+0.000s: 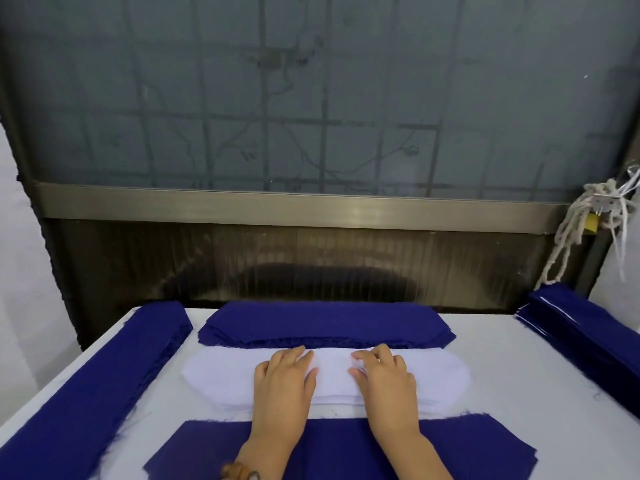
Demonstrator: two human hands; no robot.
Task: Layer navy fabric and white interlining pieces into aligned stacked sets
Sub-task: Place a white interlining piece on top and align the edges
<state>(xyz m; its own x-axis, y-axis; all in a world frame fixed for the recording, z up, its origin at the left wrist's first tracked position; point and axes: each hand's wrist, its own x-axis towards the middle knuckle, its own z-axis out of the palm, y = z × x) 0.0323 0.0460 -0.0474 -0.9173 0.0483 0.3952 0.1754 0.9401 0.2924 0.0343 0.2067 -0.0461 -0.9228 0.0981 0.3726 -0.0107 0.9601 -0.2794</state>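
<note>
A stack of white interlining pieces with rounded ends lies across the middle of the table. My left hand rests flat on its centre, fingers straight. Just to the right, my right hand also lies on the stack, its fingertips curled and pinching up the top white layer. Behind the white stack sits a pile of navy fabric pieces. A flat navy piece lies at the near edge, under my forearms.
A long navy stack runs along the left side of the white table. Another navy stack sits at the right edge. A dark framed panel stands behind the table, and knotted cord hangs at its right.
</note>
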